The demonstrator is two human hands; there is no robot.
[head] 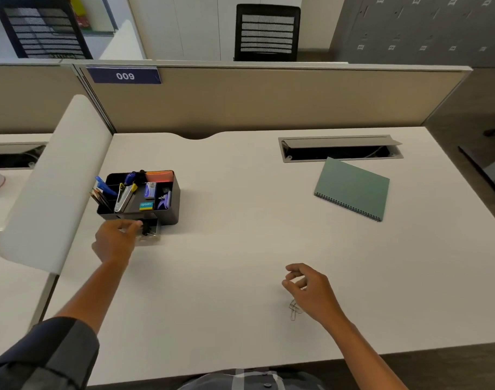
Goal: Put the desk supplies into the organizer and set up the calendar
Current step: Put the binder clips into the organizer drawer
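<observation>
Pinching organizer (141,197) drawer (148,230), left hand (115,242); right hand (311,291) half-curled, empty, paper clips (294,309) just beside; green calendar (353,188) well beyond.

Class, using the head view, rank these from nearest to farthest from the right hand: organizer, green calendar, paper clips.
From the right hand:
1. Paper clips, just beneath it.
2. Green calendar, flat, beyond it to the right.
3. Organizer, far left, by the left hand.

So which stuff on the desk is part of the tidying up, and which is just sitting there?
Part of the job:
- black organizer, already holding supplies
- its small drawer, at the left hand
- paper clips by the right hand
- green spiral-bound calendar, lying flat

Just there:
- cable slot in the desk
- blue 009 sign
- black chairs behind the partition
</observation>
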